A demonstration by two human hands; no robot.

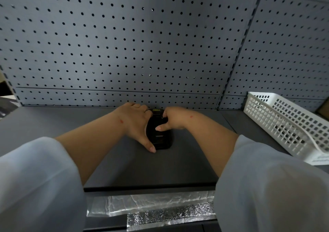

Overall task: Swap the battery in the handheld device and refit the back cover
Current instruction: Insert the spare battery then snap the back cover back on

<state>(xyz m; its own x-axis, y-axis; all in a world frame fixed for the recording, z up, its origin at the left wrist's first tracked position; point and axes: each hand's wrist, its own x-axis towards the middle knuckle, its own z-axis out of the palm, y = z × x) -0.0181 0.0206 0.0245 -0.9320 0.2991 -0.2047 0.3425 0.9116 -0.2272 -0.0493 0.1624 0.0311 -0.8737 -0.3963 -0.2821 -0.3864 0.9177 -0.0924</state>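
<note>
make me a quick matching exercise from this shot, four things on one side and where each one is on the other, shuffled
Things:
1. handheld device
2. white basket
3. pegboard
4. silver tape

Places:
A. upright behind the shelf, filling the background
B. far right of the grey shelf
C. lying flat between the left hand and right hand
D. near edge, below the shelf front

Pairs: 1-C, 2-B, 3-A, 4-D

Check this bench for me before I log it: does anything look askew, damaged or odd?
Nothing on the bench stands out. The black handheld device lies flat under the left hand and right hand. Crinkled silver foil tape patches the front edge.
</note>
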